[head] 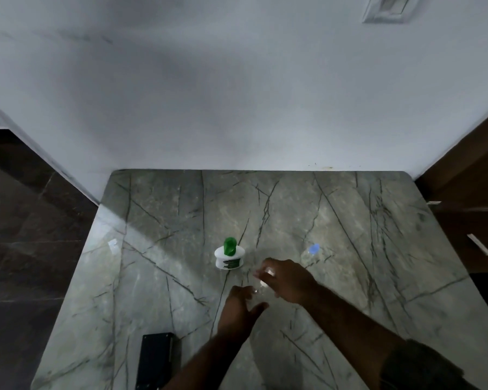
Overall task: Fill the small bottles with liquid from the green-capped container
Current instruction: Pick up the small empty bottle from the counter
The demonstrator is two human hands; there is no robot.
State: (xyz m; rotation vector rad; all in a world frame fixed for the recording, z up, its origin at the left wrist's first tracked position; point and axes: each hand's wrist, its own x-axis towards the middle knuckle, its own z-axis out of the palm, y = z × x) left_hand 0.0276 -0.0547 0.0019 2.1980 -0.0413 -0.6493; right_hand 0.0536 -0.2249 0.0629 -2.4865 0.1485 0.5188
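The fingers (265, 266) of the right hand (286, 280) curl downward over a small pale, glassy thing (262, 283), too blurred to name. Whether they grip it cannot be told. The left hand (238, 308) lies just beside it, its thumb (261, 306) spread away from the other fingers. Whether that hand holds anything cannot be told either. Both hands are over the middle of the grey-green marble table with dark veins (350, 220).

The squat white container with a green cap (229, 257) stands upright just beyond the left hand, near it but apart. A small clear bottle with a blue cap (312, 250) stands beyond the right hand, apart from it, its body nearly lost against the stone.

Bare marble runs from these things to the far edge, which meets the white wall (237, 94). There is wide room to the right edge beside the brown wooden cabinet (468, 206), and to the left edge above the dark floor (17, 220). Near the left edge sits a faint clear glint (113, 245), perhaps another bottle, too dim to tell.

A flat black rectangular block (156, 358) lies by the near edge, cut off at the bottom. The right forearm ends in a dark sleeve (417, 367), also cut off.

Counted: two hands, one green-capped container, one sure bottle, two doubtful clear things, one black block.
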